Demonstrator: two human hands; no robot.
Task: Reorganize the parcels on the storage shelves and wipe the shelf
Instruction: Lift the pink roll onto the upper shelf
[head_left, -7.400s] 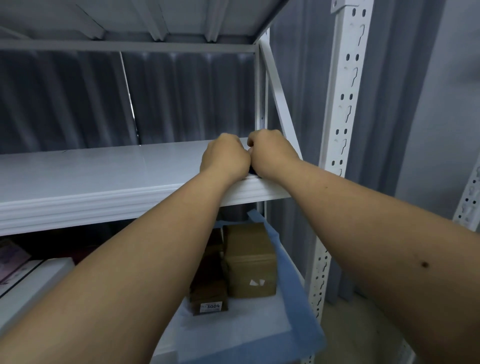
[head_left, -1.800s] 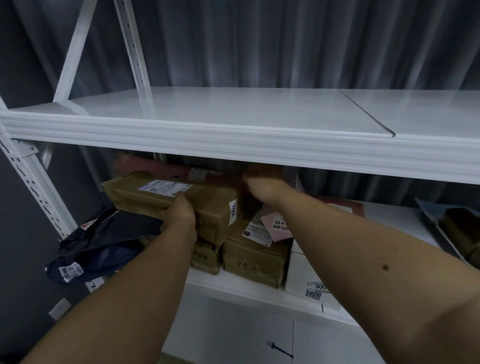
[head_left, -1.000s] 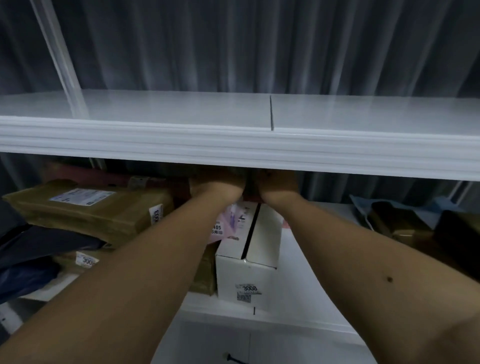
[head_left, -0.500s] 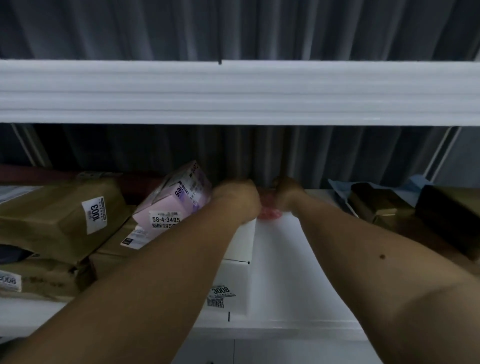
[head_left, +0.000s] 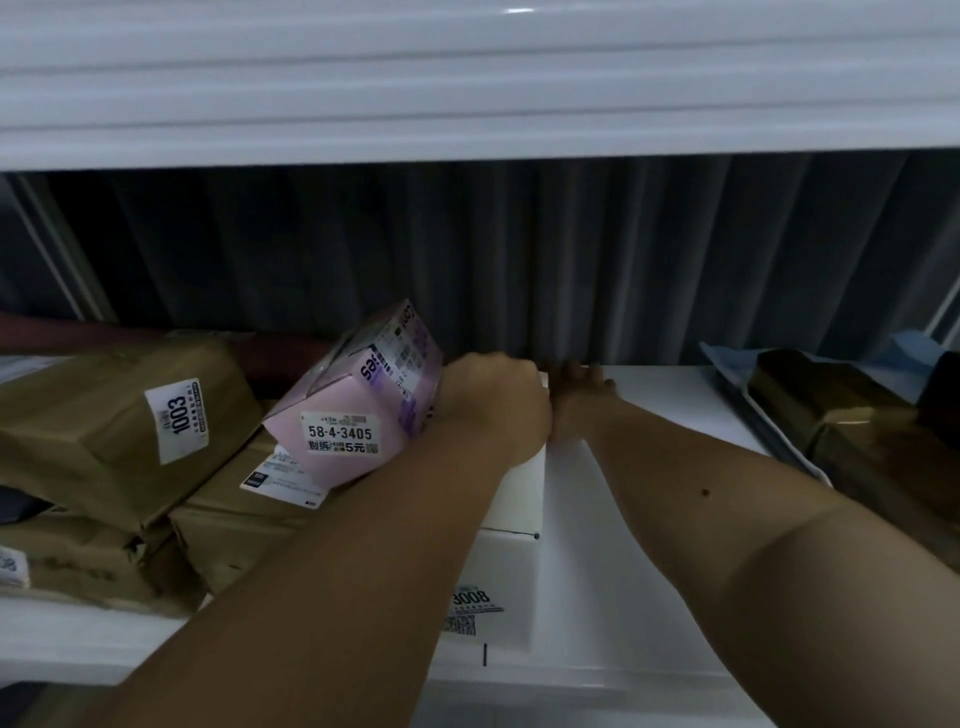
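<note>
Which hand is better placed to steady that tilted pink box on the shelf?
Probably the left hand: it sits right against the tilted pink box. The right hand is beyond it, at the back of the white box.

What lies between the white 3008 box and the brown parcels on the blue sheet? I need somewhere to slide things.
Bare white shelf, crossed only by the right forearm, per the head view.

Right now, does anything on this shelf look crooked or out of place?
Yes. The pink box sits tilted on one corner, propped against the brown parcels beside the left hand, not lying flat.
</note>
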